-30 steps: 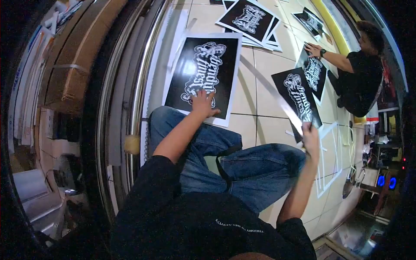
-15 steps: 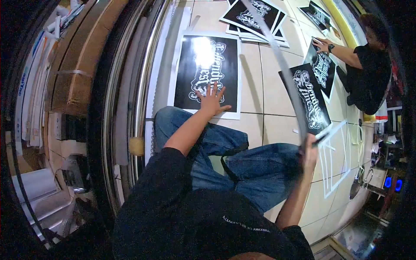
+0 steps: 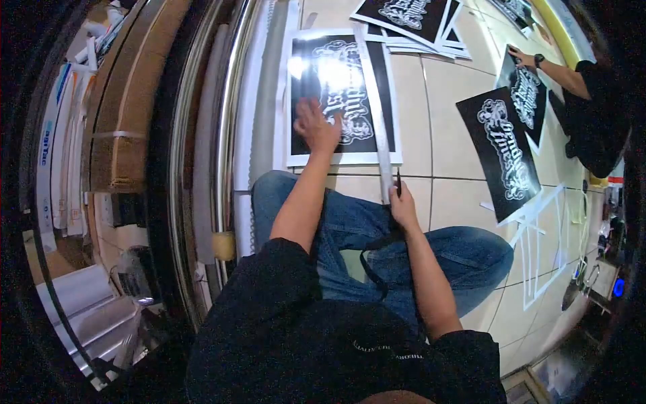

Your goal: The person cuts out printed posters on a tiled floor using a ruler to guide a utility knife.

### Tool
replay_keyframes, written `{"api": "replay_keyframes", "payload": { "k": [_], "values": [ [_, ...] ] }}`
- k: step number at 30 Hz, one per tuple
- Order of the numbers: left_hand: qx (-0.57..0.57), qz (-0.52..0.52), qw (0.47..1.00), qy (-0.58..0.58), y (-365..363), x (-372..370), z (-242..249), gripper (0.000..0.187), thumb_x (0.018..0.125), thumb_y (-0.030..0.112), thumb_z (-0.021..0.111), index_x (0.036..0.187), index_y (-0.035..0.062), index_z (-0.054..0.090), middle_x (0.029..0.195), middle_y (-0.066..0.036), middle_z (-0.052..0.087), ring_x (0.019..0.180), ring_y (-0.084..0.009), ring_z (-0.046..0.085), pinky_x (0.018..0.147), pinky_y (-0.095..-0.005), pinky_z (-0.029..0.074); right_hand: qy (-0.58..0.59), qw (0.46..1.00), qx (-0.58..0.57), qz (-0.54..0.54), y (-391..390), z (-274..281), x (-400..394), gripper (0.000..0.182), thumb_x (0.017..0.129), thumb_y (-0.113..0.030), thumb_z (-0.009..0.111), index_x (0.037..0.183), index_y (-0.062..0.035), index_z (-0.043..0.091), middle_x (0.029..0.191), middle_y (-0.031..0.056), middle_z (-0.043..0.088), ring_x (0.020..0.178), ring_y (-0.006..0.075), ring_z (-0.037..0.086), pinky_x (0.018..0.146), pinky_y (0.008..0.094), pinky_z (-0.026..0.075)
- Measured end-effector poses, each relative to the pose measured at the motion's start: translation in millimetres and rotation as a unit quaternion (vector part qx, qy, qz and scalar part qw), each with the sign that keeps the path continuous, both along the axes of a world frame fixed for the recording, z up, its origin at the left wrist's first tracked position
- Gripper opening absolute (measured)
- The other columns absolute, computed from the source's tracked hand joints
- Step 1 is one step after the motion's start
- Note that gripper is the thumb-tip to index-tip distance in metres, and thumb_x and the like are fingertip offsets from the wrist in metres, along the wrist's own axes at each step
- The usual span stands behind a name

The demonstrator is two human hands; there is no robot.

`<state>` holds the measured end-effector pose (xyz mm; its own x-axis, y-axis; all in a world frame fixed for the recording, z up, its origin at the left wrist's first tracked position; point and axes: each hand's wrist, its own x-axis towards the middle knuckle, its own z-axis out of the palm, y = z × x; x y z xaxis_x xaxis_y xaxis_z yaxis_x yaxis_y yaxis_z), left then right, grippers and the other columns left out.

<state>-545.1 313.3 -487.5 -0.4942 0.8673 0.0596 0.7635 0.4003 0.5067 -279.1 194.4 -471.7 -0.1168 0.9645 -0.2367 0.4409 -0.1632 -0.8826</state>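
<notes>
A black print with white lettering and a white border lies on the floor in front of my crossed legs. My left hand, slightly blurred, is spread over its lower left part, fingers apart. A long metal ruler lies lengthwise over the print's right part. At the ruler's near end, my right hand is closed around it. From the same hand a slim dark pointed tool sticks up; whether it is a knife or a pen, I cannot make out.
More black prints are piled at the far end. Another print lies to the right, near a co-worker's hand. White cut strips lie on the tiles. Long metal rails and a cardboard box stand on the left.
My right hand has swung the ruler from the right side over to the left and down onto the print. My left hand has shifted a little up and left on the print.
</notes>
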Motion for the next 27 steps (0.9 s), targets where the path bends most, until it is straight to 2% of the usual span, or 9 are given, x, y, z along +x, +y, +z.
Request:
{"api": "replay_keyframes", "payload": {
  "k": [2,4,12,17,19,21,23,24,27],
  "values": [
    [-0.072,0.173,0.982,-0.004,-8.4,-14.9,15.7,0.125,0.068,0.066,0.078,0.158,0.0083,0.012,0.162,-0.024,0.009,0.151,-0.0393,0.007,0.115,-0.0643,0.015,-0.024,0.999,0.017,0.015,1.8,-22.3,7.3,0.03,0.102,-0.025,0.051,0.117,0.0008,0.056,0.088,0.017,0.068,0.077,0.0277,0.07,0.071,0.0381,0.054],
    [-0.16,0.201,0.965,-0.051,-19.4,-34.9,8.3,0.134,0.06,0.066,0.083,0.157,0.0076,0.012,0.161,-0.025,0.013,0.149,-0.0403,0.013,0.114,-0.0641,0.02,-0.003,0.997,-0.076,0.0,6.7,-29.4,10.4,0.028,0.1,-0.023,0.052,0.116,0.0,0.056,0.094,0.0213,0.069,0.082,0.0332,0.07,0.073,0.0408,0.054],
    [-0.229,0.215,0.949,-0.031,-25.6,-48.2,33.6,0.122,0.052,0.064,0.089,0.14,-0.0052,0.039,0.143,-0.024,0.045,0.131,-0.0388,0.047,0.111,-0.05,0.037,-0.086,0.996,-0.024,0.028,6.3,-28.4,12.5,0.036,0.099,-0.032,0.055,0.116,-0.0011,0.059,0.098,0.0234,0.069,0.094,0.04,0.067,0.082,0.0442,0.052],
    [-0.249,0.181,0.95,-0.057,-25.3,-77.4,26.7,0.122,0.054,0.062,0.089,0.142,-0.0048,0.038,0.136,-0.024,0.056,0.122,-0.0349,0.057,0.107,-0.0498,0.04,-0.094,0.995,-0.019,0.031,5.5,-38.7,14.6,0.034,0.099,-0.031,0.055,0.115,-0.001,0.06,0.098,0.023,0.069,0.094,0.0389,0.067,0.083,0.0439,0.052],
    [-0.318,0.102,0.933,-0.134,-19.3,-93.6,15.0,0.118,0.056,0.059,0.09,0.144,-0.0016,0.039,0.133,-0.023,0.059,0.119,-0.0332,0.06,0.103,-0.0501,0.044,-0.079,0.996,-0.019,0.047,4.0,-38.9,15.7,0.034,0.098,-0.03,0.054,0.117,-0.0009,0.056,0.103,0.0288,0.067,0.099,0.0475,0.063,0.085,0.0511,0.05],
    [-0.335,0.069,0.927,-0.156,-16.9,-88.1,4.7,0.118,0.056,0.056,0.091,0.145,0.0013,0.037,0.141,-0.025,0.051,0.127,-0.0353,0.053,0.101,-0.0524,0.046,-0.09,0.994,-0.019,0.051,3.3,-39.8,15.2,0.034,0.098,-0.03,0.054,0.117,-0.0009,0.056,0.103,0.0289,0.066,0.099,0.0478,0.063,0.085,0.0514,0.05],
    [-0.226,0.189,0.954,-0.043,-28.9,-36.6,52.5,0.121,0.055,0.055,0.092,0.146,0.0022,0.032,0.148,-0.025,0.039,0.134,-0.0388,0.043,0.102,-0.0542,0.045,-0.103,0.993,-0.016,0.058,6.0,-39.5,15.5,0.034,0.098,-0.03,0.054,0.117,-0.0009,0.056,0.103,0.029,0.066,0.099,0.0482,0.063,0.085,0.0518,0.05],
    [-0.244,0.166,0.953,-0.075,-29.4,-34.7,55.9,0.126,0.053,0.057,0.092,0.146,0.0024,0.027,0.15,-0.026,0.03,0.138,-0.0417,0.036,0.102,-0.0544,0.047,-0.108,0.992,-0.017,0.065,7.1,-36.5,14.7,0.035,0.098,-0.03,0.054,0.117,-0.0011,0.056,0.103,0.0292,0.066,0.1,0.0484,0.062,0.086,0.0518,0.05],
    [-0.267,0.17,0.947,-0.05,-29.4,-32.7,58.8,0.128,0.052,0.058,0.092,0.147,0.0044,0.025,0.148,-0.026,0.033,0.135,-0.0409,0.04,0.101,-0.0538,0.048,-0.112,0.991,-0.036,0.07,5.1,-26.0,11.9,0.035,0.098,-0.03,0.054,0.117,-0.0014,0.056,0.103,0.0298,0.066,0.1,0.0488,0.062,0.086,0.0516,0.05]
  ]
}}
